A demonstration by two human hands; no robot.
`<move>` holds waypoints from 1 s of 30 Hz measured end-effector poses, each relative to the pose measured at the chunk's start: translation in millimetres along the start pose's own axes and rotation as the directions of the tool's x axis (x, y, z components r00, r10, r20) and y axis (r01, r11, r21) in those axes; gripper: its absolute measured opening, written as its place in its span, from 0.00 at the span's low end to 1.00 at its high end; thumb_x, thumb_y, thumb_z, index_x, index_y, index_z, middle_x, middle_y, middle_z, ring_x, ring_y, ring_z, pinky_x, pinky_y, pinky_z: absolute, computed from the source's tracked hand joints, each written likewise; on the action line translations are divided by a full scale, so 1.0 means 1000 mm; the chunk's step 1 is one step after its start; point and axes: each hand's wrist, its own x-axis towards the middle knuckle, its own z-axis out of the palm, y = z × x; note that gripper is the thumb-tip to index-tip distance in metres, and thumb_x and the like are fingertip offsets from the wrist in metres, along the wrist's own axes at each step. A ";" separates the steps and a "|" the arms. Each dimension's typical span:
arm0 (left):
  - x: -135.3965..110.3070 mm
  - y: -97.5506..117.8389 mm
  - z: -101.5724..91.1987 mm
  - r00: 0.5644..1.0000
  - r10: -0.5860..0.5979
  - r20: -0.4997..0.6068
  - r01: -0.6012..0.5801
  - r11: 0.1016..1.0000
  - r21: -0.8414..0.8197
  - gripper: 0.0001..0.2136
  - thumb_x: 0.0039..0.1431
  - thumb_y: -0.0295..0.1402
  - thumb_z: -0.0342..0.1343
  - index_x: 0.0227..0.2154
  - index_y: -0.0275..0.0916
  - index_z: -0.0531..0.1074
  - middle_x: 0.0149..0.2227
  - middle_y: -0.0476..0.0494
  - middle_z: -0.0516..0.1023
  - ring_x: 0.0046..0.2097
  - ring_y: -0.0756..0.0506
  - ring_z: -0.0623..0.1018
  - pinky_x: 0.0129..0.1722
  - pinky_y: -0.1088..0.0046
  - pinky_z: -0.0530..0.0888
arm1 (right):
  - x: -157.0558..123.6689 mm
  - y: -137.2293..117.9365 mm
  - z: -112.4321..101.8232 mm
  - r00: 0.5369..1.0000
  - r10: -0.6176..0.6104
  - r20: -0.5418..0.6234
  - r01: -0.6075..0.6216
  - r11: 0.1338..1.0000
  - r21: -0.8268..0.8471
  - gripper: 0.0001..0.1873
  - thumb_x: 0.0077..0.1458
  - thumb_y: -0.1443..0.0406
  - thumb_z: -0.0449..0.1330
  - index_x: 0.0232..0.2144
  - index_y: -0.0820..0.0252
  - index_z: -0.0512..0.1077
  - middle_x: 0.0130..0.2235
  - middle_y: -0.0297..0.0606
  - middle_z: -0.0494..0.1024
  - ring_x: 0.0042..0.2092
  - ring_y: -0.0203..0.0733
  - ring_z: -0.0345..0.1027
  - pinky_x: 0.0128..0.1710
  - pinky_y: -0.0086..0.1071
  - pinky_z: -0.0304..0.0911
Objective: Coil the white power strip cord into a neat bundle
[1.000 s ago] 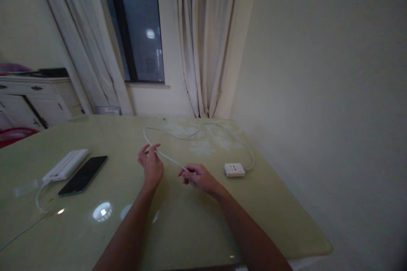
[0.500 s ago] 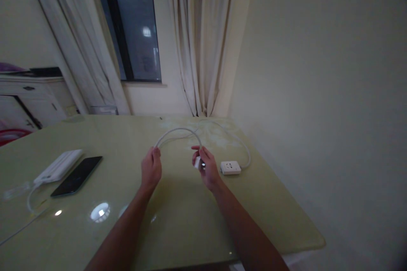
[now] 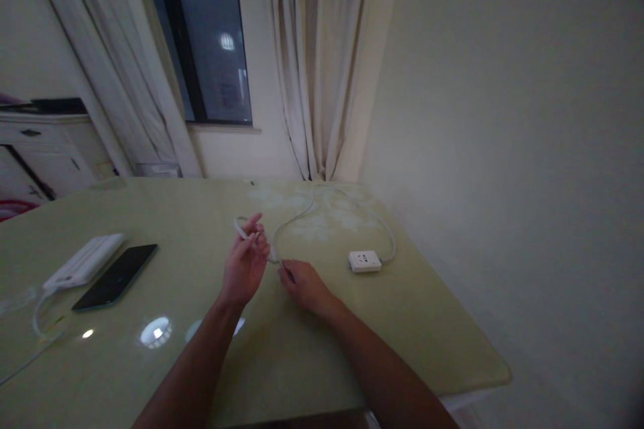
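A white cable (image 3: 302, 213) runs over the green table (image 3: 412, 322) from a small white socket block (image 3: 364, 261) in a curve toward the table's middle. My left hand (image 3: 245, 263) is lifted a little, with a small loop of this cable pinched between its fingers. Just to its right, my right hand (image 3: 303, 283) rests low on the table, closed on the cable's near end; what lies inside the fingers is hidden.
A white power bank (image 3: 83, 261) and a black phone (image 3: 115, 275) lie side by side at the left, with a thin white lead (image 3: 37, 322) trailing off. Behind the table are curtains (image 3: 322, 60), a dark window and a white cabinet (image 3: 40, 147). A wall stands at the right.
The wide arch of cable held between my hands has collapsed into a small loop. My right hand has dropped to the table and moved left, close to my left hand.
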 end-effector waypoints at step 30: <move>0.001 -0.029 -0.029 0.926 -0.148 0.348 -0.247 0.460 0.853 0.22 0.68 0.50 0.46 0.24 0.42 0.72 0.21 0.48 0.70 0.26 0.45 0.69 0.32 0.70 0.67 | -0.009 -0.013 -0.026 0.952 0.088 0.293 -0.306 0.247 0.920 0.22 0.58 0.49 0.60 0.31 0.64 0.75 0.28 0.40 0.79 0.25 0.35 0.69 0.25 0.27 0.63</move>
